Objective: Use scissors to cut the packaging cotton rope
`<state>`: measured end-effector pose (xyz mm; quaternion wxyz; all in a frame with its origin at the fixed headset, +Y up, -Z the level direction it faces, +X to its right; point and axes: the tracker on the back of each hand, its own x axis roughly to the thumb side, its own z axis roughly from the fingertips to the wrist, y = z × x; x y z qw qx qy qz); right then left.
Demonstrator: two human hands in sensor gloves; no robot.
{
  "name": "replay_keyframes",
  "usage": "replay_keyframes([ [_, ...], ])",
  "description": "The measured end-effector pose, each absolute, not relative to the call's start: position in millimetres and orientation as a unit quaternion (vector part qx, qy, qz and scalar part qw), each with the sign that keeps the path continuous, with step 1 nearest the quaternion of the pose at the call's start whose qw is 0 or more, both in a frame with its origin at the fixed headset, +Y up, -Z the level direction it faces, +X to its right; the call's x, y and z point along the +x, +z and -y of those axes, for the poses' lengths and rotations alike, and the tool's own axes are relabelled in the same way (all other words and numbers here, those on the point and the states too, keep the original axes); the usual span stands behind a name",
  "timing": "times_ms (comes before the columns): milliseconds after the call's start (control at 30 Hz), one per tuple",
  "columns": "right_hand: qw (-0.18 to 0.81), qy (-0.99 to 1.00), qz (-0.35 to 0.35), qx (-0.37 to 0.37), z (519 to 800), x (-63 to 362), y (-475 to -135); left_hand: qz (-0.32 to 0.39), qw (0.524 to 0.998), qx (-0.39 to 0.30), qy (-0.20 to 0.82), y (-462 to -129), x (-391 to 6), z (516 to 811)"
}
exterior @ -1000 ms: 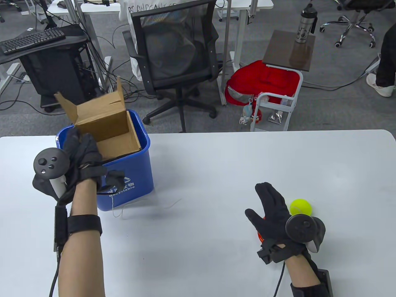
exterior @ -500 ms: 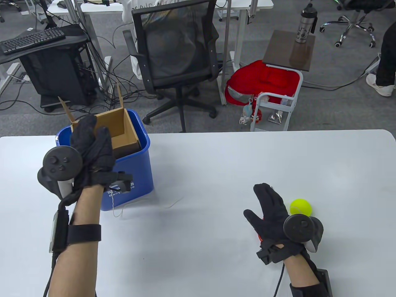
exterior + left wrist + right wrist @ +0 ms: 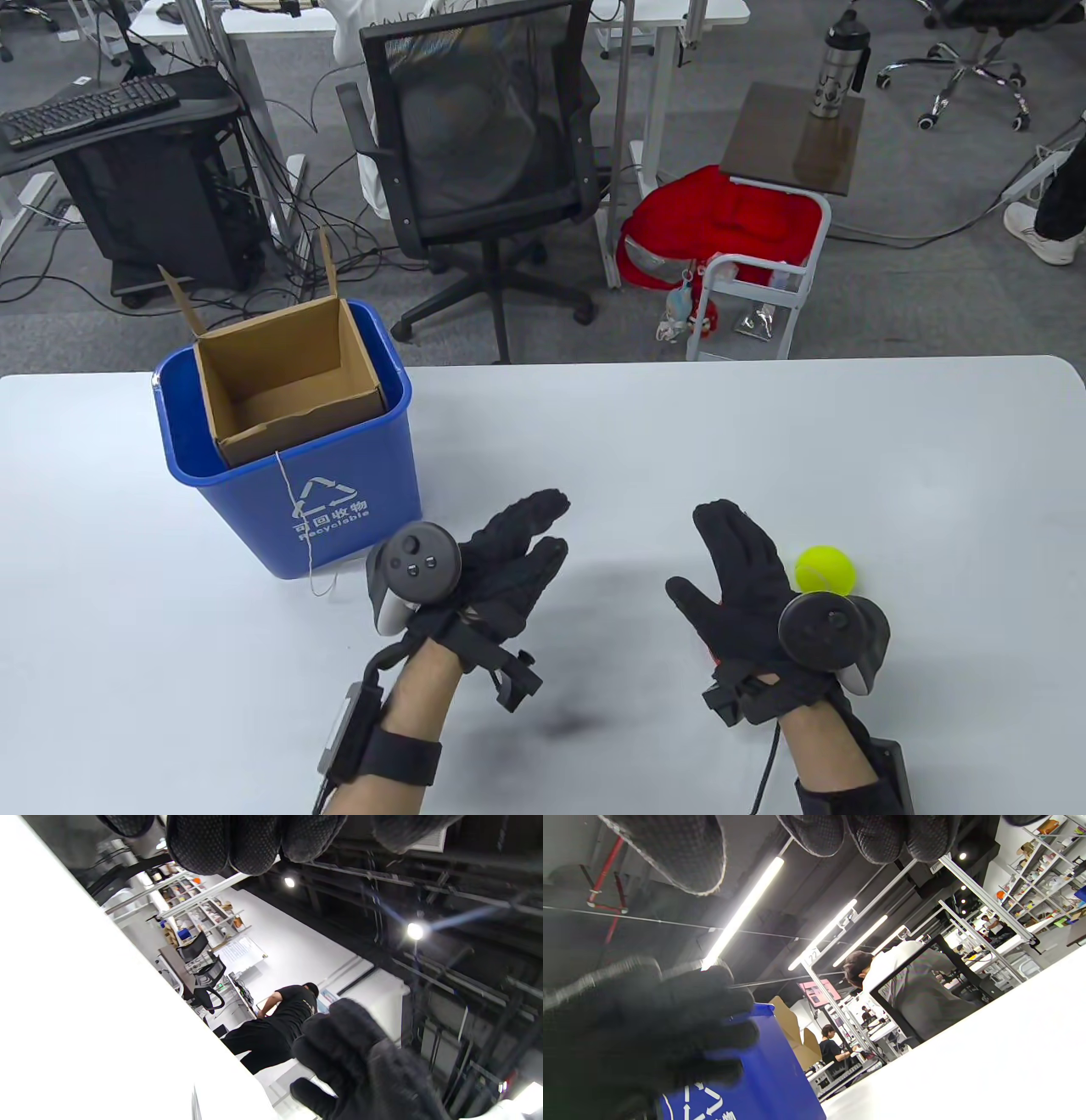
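A thin white cotton rope (image 3: 287,501) hangs from the cardboard box (image 3: 288,382) over the front of the blue recycling bin (image 3: 356,509), and its end lies on the table. My left hand (image 3: 517,552) is open with fingers stretched out, low over the middle of the table and holding nothing. My right hand (image 3: 730,560) is open, palm down, to its right. A bit of an orange-red object (image 3: 709,652) shows under the right wrist, mostly hidden. The left wrist view shows my left fingertips (image 3: 237,840) and my other glove (image 3: 360,1065).
A yellow-green ball (image 3: 823,569) lies right of my right hand. The bin with the box stands at the table's far left and also shows in the right wrist view (image 3: 763,1077). The white table (image 3: 594,424) ends at the far edge, with an office chair (image 3: 484,153) beyond.
My left hand has let go of the box at the bin and moved down and right to the table's middle. The box now sits in the bin. My right hand has barely moved.
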<state>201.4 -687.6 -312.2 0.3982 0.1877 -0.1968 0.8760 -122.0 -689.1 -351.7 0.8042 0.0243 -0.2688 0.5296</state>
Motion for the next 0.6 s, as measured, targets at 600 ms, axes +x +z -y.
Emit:
replay_keyframes([
  [600,0.383,0.885,0.189,0.187,693,193,-315,0.245,0.775,0.025,0.581,-346,-138,715],
])
